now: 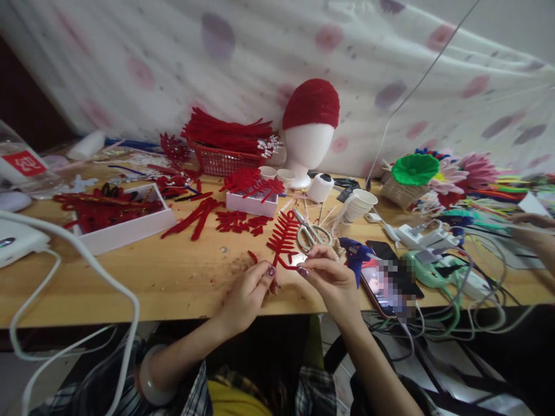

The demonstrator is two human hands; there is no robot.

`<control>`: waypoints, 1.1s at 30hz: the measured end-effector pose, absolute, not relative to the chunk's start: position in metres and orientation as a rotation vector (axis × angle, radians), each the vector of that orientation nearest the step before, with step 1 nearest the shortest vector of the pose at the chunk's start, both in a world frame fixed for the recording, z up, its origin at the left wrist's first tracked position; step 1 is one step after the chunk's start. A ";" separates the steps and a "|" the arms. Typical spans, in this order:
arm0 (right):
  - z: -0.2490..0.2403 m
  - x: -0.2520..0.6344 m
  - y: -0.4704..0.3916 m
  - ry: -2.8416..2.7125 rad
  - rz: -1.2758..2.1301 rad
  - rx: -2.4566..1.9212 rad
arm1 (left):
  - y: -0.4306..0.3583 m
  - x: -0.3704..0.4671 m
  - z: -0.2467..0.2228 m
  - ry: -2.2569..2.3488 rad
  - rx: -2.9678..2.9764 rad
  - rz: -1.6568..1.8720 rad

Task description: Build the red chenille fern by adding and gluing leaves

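Note:
A red fuzzy branch (283,234) with many thin side leaves stands up from the fingers of my left hand (254,290), which pinches its stem. From the lower part of the branch a red fuzzy strip (287,266) runs right to my right hand (332,280), whose thumb and forefinger close on its end. Behind my right hand lie scissors (309,230) with pale round handles. Short red pieces (243,222) lie on the wooden table (173,289) behind my left hand.
A white box (125,228) of red pieces is left; a smaller white box (251,203) and red basket (221,162) stand behind. A foam head (307,144) wears a red cap. Right are a blue glue gun (358,254), phone (384,283), power strips, cables and another person's hand (535,228).

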State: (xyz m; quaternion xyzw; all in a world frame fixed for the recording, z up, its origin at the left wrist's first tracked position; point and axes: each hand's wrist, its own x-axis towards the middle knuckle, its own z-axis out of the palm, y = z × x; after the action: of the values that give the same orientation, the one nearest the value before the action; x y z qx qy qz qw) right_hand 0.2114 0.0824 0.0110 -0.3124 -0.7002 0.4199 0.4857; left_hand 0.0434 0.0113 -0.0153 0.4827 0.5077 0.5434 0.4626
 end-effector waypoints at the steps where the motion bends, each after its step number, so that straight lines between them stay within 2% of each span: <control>1: 0.009 0.211 0.082 -1.703 0.995 -0.763 | 0.012 0.044 -0.016 1.264 1.222 1.323; 6: 0.005 0.211 0.084 -1.738 0.891 -0.804 | 0.012 0.045 -0.017 1.296 1.345 1.276; 21: -0.003 0.207 0.086 -1.696 0.910 -0.830 | 0.011 0.044 -0.014 1.284 1.480 1.217; 33: 0.007 0.210 0.083 -1.822 0.692 -0.814 | 0.011 0.044 -0.013 1.278 1.494 1.224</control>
State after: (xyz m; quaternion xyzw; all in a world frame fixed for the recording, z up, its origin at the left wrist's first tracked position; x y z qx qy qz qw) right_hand 0.2097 0.0825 0.0070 -0.3355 -0.7508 0.2851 0.4924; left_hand 0.0440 0.0105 -0.0131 0.5910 0.5055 0.4841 0.4010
